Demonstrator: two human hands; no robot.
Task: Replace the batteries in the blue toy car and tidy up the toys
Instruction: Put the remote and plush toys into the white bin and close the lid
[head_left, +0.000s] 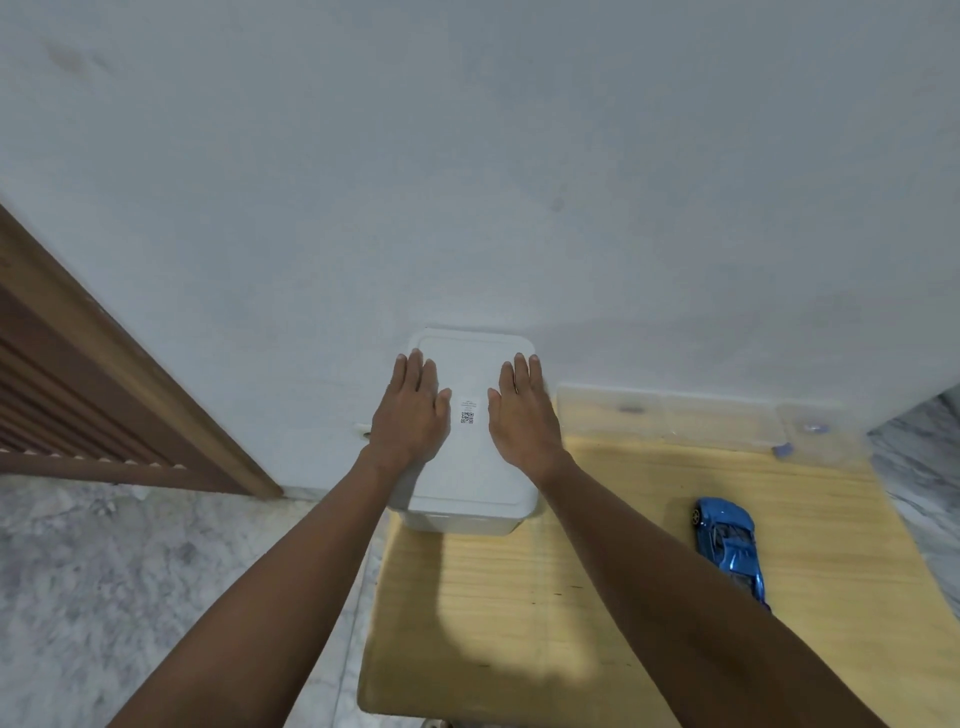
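Blue toy car (727, 545): one only, lying on the wooden table (519, 613), well to the right of both hands and nearer the person than they are, beside the right forearm but apart from it, untouched.

Head view: two hands lie flat on the lid of one white storage box (470, 467). The left hand (413, 413) rests palm-down on the lid's left part, fingers straight and close together, grasping nothing. The right hand (522, 415) rests the same way on the lid's right part, fingers straight, also released and holding nothing. Between the two hands one small QR-code label (467, 413) shows on the lid. The box stands at the far left of the table, its back against the white wall (467, 182).

To the right of the right hand, along the wall, sits one clear plastic organiser (701, 415) with several compartments; small bluish pieces show in it, too blurred to count. Left of the left hand, a brown wooden door frame (104, 374) meets the grey marbled floor (130, 571).
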